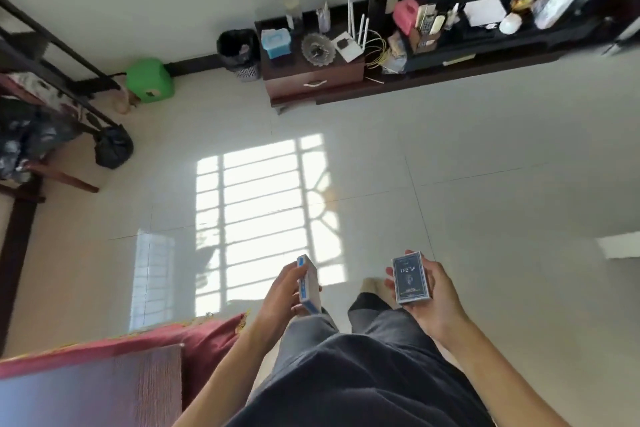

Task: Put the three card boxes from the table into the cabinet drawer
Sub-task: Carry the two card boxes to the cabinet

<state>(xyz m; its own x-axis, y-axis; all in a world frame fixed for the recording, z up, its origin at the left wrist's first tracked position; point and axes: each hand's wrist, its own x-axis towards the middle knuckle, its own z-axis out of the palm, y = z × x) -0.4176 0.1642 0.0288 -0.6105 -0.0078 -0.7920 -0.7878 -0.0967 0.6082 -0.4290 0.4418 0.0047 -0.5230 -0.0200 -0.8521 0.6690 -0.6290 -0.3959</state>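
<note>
Blue-and-white card box (308,288) gripped edge-on by left hand (282,298), dark card box (410,279) clasped face-up in right hand (431,298), both held above sunlit tiled floor (485,184), closed cabinet drawer (315,81) seen far beyond, cluttered cabinet top (298,48) above it

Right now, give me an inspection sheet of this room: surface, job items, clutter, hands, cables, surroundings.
Surface: wooden table corner at lower left; no boxes visible on it.
Job's things: blue-and-white card box and dark card box both held; only two in view. Cabinet drawer shut.
Clutter: blue box, glass dish and router on the cabinet top.
Hands: left hand and right hand each grip one box.
Cables: yellow wires beside the router.
Surroundings: green stool, black bin, tiled floor.
</note>
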